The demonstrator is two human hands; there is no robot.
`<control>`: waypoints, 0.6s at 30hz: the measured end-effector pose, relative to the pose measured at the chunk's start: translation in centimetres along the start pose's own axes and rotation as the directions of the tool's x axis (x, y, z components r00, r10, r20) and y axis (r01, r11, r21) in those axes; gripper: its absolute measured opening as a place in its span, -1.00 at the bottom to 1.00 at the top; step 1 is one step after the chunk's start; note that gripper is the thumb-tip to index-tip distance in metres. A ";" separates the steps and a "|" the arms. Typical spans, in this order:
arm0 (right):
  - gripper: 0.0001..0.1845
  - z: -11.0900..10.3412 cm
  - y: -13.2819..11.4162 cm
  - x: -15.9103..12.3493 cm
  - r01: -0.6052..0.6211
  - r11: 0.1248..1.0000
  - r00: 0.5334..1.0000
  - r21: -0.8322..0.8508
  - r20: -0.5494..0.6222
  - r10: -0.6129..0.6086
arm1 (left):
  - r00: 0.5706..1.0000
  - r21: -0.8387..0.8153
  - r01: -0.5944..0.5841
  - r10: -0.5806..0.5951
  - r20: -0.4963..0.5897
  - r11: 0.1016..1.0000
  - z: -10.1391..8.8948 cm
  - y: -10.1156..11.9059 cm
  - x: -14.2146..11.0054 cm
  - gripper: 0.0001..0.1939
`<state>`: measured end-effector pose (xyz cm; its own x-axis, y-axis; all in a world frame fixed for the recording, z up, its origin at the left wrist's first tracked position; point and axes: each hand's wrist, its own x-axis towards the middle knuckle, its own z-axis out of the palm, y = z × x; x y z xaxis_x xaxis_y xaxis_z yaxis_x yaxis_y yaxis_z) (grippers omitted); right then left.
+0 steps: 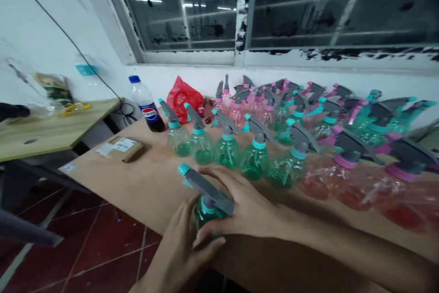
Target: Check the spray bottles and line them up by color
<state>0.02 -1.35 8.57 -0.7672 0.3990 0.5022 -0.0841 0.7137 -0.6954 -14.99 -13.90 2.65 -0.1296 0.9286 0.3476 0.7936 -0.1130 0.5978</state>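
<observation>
Near the table's front edge, a green spray bottle [209,208] with a grey and turquoise trigger head stands between my hands, its nozzle toward the far left. My right hand [245,206] wraps round its right side, fingers behind and thumb in front. On the lower left, my left hand [187,238] curls against the bottle, its thumb crossing the front. Much of the bottle's body is hidden by my fingers. Just behind stands a row of similar bottles with green liquid, among them one spray bottle [228,149] right beyond my right hand.
Pink spray bottles [353,178] crowd the right, with more behind. At the table's [147,183] far left are a cola bottle [150,105], a red plastic bag [183,98] and a flat brown package [125,146]. Another table [58,130] stands left, beyond a gap showing tiled floor.
</observation>
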 end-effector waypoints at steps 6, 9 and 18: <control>-0.48 -0.7 2.3 -0.9 -0.030 0.962 0.993 -0.271 -0.115 -0.001 | 0.963 0.044 0.178 -0.165 -0.214 0.983 -4.5 -6.8 2.0 -0.40; -0.76 -1.1 4.0 -1.7 0.024 0.901 0.978 -0.434 -0.175 -0.110 | 0.936 -0.069 0.189 -0.201 -0.287 0.980 -6.1 -10.5 4.3 -0.35; -0.77 -1.3 6.0 -1.2 0.228 0.627 0.899 -0.745 -0.086 -0.429 | 0.899 -0.122 0.200 -0.231 -0.371 0.972 -8.6 -16.9 9.9 -0.36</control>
<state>1.22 3.21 4.43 -0.5991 0.1017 0.7942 0.2457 0.9674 0.0614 -34.85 -5.80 2.19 -0.5209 0.7300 0.4425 0.6729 0.0321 0.7391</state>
